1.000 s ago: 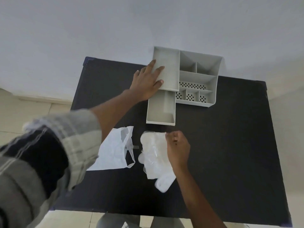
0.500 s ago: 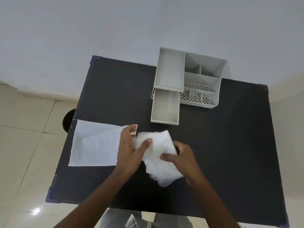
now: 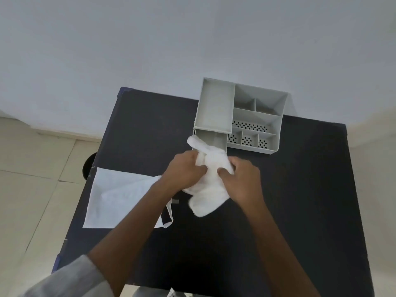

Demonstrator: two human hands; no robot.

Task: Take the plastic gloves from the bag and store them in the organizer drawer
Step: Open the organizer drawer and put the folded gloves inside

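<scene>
A bundle of translucent white plastic gloves (image 3: 209, 189) is gripped from both sides: my left hand (image 3: 184, 171) on its left, my right hand (image 3: 241, 179) on its right. The bundle's far tip reaches over the near left rim of the pulled-out drawer (image 3: 216, 139). That drawer sticks out from the left column of the grey plastic organizer (image 3: 252, 118) at the back of the black table (image 3: 300, 189). The flat white plastic bag (image 3: 120, 198) lies to the left, partly under my left forearm.
The organizer has several open compartments on its right, some with perforated floors. A white wall stands right behind the table. A dark round object (image 3: 87, 168) sits on the tiled floor beside the table's left edge.
My left hand left the organizer and joined the right on the gloves. Both hands then carried the bundle away from me, up to the open drawer's front.
</scene>
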